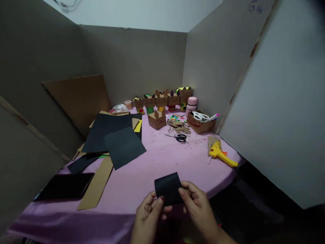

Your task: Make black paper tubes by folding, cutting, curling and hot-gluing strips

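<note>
A small piece of black paper, bent into a curve at its left side, is held up at the table's front edge. My left hand grips its lower left corner, thumb in front and fingers behind. On the right side, my right hand pinches it between thumb and fingers. Whether the paper's ends meet at the back is hidden. Beyond my hands lie black-handled scissors and a square sheet of black paper.
A yellow glue gun lies at the right edge. Left are a black phone or tablet and a cardboard strip. Behind stand a cardboard box with ears, cardboard scraps, a box of tools and a pink bottle.
</note>
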Demonstrator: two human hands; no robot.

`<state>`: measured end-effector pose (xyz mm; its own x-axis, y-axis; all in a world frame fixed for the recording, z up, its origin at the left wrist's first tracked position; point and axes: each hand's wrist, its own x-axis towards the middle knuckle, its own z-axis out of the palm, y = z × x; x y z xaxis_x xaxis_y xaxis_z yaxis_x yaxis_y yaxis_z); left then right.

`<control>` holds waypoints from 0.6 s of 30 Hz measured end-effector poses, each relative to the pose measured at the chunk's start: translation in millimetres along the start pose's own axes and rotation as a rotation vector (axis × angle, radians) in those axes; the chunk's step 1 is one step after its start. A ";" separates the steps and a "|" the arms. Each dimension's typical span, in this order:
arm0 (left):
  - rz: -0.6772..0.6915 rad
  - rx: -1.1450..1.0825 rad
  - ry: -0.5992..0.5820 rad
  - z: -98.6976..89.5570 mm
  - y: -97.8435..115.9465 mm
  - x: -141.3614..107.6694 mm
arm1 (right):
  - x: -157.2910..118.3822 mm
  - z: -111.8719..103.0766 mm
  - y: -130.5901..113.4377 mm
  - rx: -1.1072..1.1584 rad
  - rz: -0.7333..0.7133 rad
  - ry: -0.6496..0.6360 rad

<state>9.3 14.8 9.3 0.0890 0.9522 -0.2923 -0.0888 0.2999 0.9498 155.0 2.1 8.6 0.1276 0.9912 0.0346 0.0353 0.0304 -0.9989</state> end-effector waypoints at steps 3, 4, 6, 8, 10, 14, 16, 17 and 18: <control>-0.024 0.039 -0.057 -2.9 0.2 2.4 | 0.0 -0.8 -1.6 -0.003 -0.007 -0.014; -0.019 0.049 -0.069 -4.1 0.2 2.9 | 0.1 -1.0 -2.4 -0.002 -0.009 -0.023; 0.003 0.066 -0.065 -6.3 -0.1 3.1 | 0.6 -1.3 -4.1 0.015 -0.012 -0.053; 0.025 0.076 -0.045 -7.8 -0.8 2.3 | 1.6 -1.6 -5.2 0.061 -0.007 -0.090; 0.053 0.058 -0.007 -8.3 -2.1 1.1 | 3.1 -2.3 -5.0 0.117 0.028 -0.125; 0.109 0.010 0.039 -5.6 -4.9 -0.9 | 7.0 -4.5 -0.7 0.165 0.158 -0.168; 0.134 0.003 -0.028 -3.7 -5.2 -1.6 | 8.5 -5.3 1.6 0.180 0.182 -0.147; 0.154 0.007 -0.082 -3.1 -5.1 -1.9 | 9.0 -5.3 2.4 0.200 0.194 -0.134; 0.183 0.026 -0.135 -3.1 -5.0 -2.0 | 9.3 -5.2 3.2 0.230 0.210 -0.124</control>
<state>6.5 11.5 4.8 0.2062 0.9735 -0.0991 -0.0905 0.1198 0.9887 161.5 10.7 5.9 -0.0140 0.9865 -0.1632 -0.2052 -0.1625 -0.9651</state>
